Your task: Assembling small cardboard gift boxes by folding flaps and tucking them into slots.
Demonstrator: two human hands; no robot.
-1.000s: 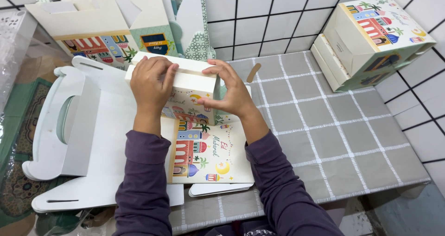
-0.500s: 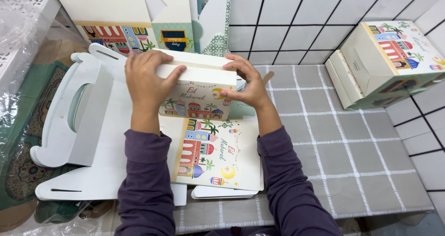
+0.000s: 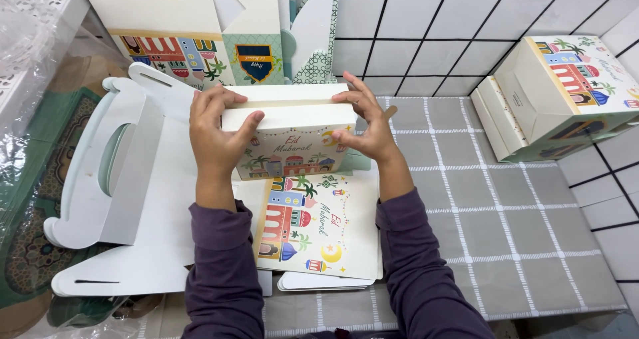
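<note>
The printed side panel (image 3: 286, 149) of the flat box blank (image 3: 319, 226) now stands folded upright, where a second ago it lay low. The left hand (image 3: 216, 136) and right hand (image 3: 363, 129) have moved apart to its two ends, pressing inward.

A grey checked tablecloth (image 3: 506, 226) bears flat card cutouts (image 3: 133, 206) and an assembled box (image 3: 559, 96).

A home craft corner: tiled wall (image 3: 426, 19), grey checked tablecloth (image 3: 506, 219), patterned rug (image 3: 33, 246).
</note>
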